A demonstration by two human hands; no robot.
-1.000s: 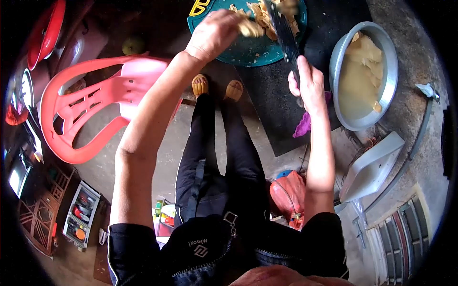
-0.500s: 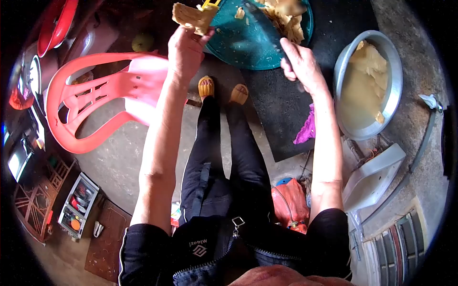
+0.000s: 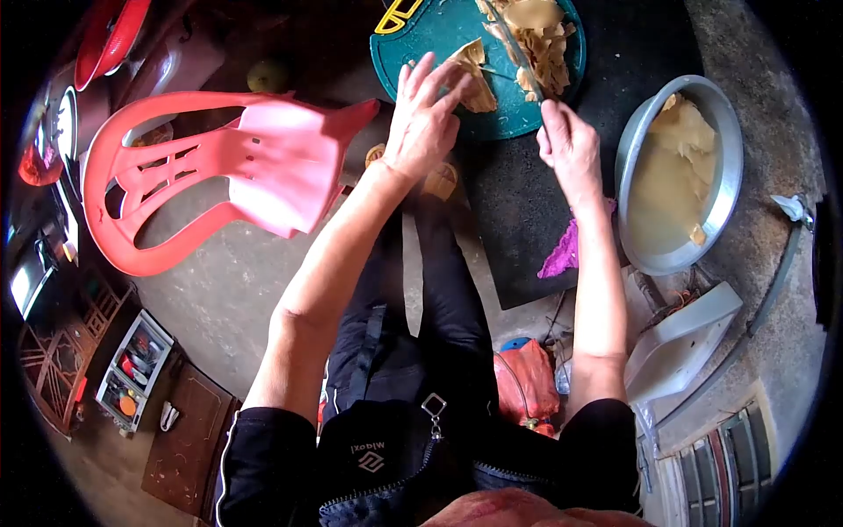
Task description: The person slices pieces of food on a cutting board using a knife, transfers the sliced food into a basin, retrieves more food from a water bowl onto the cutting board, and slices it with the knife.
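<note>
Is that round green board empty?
Not empty: tan pieces lie heaped on the board, and another piece is by the left hand.

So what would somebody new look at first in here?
Probably the big pink chair on the left, bright against the grey floor. Next, the round green board at the top, where the right hand holds a knife beside tan pieces. Then the metal basin on the right, with tan chunks in cloudy liquid.
</note>
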